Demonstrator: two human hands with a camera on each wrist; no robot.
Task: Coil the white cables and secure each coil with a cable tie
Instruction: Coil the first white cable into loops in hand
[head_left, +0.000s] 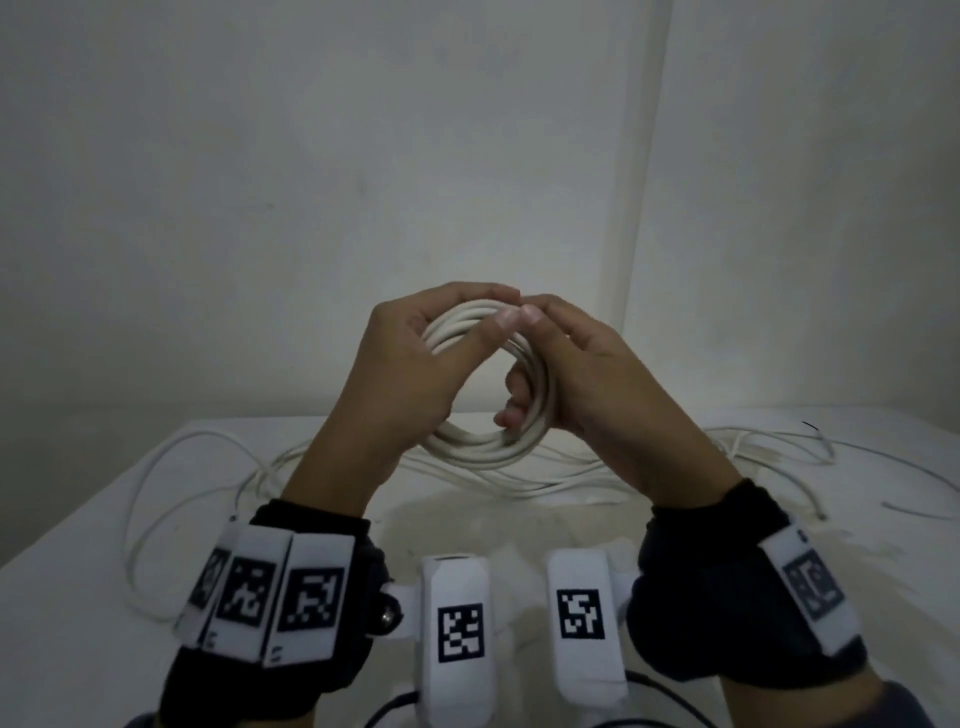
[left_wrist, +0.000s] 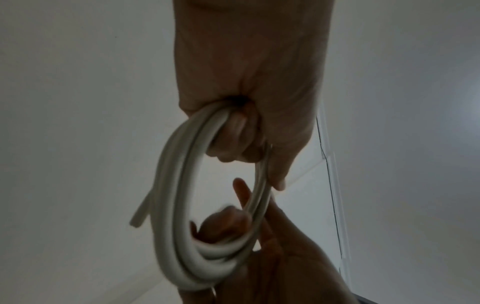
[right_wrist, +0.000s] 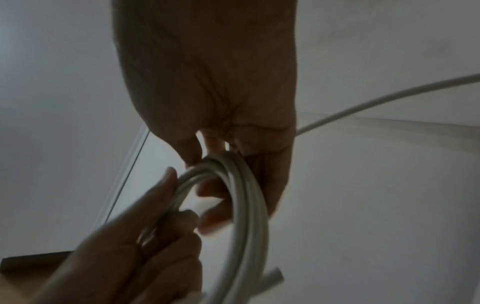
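White round-sheathed cable, wound into a multi-turn circular coil (head_left: 488, 441), is held upright in the air above the white cloth-covered table (head_left: 62, 519), at the centre of the head view. At 10 o'clock on the coil the left hand (head_left: 410, 374) closes its fingers over the upper turns, thumb lying across the near face; the left wrist view confirms the fingers curled round the bundled strands (left_wrist: 179, 185). At 3 o'clock the right hand (head_left: 587, 374) grips the right side of the coil, its lower fingers hooked through the opening and wrapped round the turns, its thumb tip meeting the left thumb tip at 12 o'clock. A cut free end of the cable (left_wrist: 141, 214) projects from the coil in the left wrist view, and the same blunt end (right_wrist: 272, 276) appears at 5 o'clock in the right wrist view. Loose white cables (head_left: 171, 499) lie in slack loops on the table behind and beneath the hands, spreading from 9 o'clock to 3 o'clock. Black wrist straps carrying white blocks with square black-and-white markers (head_left: 306, 597) encircle both forearms. Whether a tie is on the coil cannot be told.
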